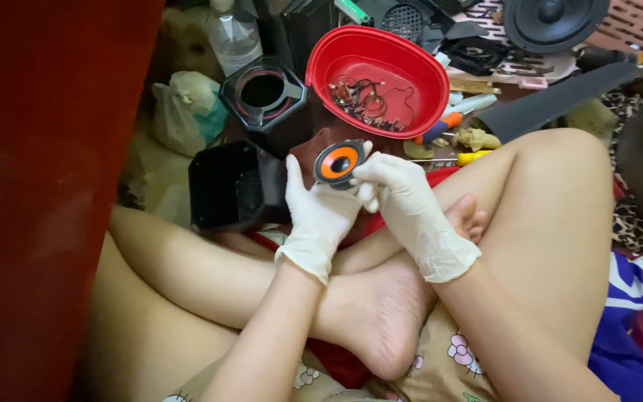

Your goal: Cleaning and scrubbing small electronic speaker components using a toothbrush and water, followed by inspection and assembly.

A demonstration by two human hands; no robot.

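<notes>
Both my hands wear white gloves and together hold a small round speaker driver point(338, 162) with an orange cone and grey rim. My left hand point(315, 212) grips it from the left and below, fingers up behind it. From the right, my right hand point(405, 201) pinches its edge. The driver is raised above my crossed bare legs, just in front of a red oval bowl point(403, 56) that holds small wires and circuit parts.
A black speaker housing point(225, 186) lies left of my hands, another black casing with a round hole point(263, 93) behind it. Screwdrivers point(448, 123) lie beside the bowl. A large woofer point(552, 22) sits on a pink basket at the back right. A red surface point(39, 186) fills the left.
</notes>
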